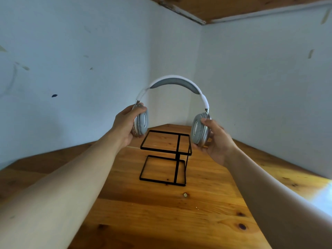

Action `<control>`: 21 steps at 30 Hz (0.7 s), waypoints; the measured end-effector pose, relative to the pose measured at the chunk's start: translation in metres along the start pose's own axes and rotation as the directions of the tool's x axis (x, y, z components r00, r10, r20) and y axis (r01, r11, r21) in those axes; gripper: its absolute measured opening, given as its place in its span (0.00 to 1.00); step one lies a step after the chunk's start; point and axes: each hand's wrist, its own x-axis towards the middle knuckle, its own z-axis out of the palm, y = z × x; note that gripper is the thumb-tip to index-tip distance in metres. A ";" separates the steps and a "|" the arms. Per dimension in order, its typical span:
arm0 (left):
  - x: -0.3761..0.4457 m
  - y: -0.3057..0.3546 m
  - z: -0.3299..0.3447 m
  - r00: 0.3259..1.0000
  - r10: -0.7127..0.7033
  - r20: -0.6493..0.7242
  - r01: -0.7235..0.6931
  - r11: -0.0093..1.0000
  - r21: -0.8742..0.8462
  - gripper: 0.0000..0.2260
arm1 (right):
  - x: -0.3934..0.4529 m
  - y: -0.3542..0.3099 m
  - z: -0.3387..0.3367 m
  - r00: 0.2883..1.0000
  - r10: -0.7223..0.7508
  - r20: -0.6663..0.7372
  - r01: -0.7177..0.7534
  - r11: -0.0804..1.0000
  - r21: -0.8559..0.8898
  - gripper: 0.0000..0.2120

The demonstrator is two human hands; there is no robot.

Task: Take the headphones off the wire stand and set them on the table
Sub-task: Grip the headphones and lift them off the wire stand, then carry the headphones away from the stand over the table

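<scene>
White and grey over-ear headphones [172, 83] hang in the air above the black wire stand [166, 157], clear of its top frame. My left hand [125, 126] grips the left ear cup from outside. My right hand [218, 141] grips the right ear cup. The headband arches upright between them. The stand rests bare on the wooden table [170, 212], directly below and between the two ear cups.
The table sits in a corner between two pale blue walls [80, 60], which meet just behind the stand. A wooden ceiling edge shows at the top. A bright patch of light lies on the table's right side [323, 194].
</scene>
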 end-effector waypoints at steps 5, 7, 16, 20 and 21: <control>-0.002 0.020 0.008 1.000 0.030 0.006 -0.030 0.999 -0.012 0.09 | -0.001 -0.019 0.004 1.000 -0.029 0.007 0.029 0.999 0.014 0.09; -0.002 0.025 0.013 0.999 0.029 0.023 -0.029 0.999 -0.023 0.08 | -0.003 -0.025 0.005 0.999 -0.039 -0.002 0.039 0.999 0.031 0.08; -0.007 0.025 0.049 0.998 -0.018 0.063 0.022 0.997 -0.078 0.07 | -0.012 -0.038 -0.006 0.997 -0.060 -0.048 0.063 0.996 0.069 0.21; -0.013 0.023 0.078 0.994 -0.026 0.102 0.035 0.995 -0.089 0.08 | -0.022 -0.044 -0.025 0.994 -0.067 -0.088 0.077 0.990 0.122 0.24; -0.014 0.023 0.084 0.993 -0.038 0.115 0.048 0.995 -0.087 0.09 | -0.023 -0.045 -0.030 0.993 -0.075 -0.093 0.086 0.988 0.126 0.24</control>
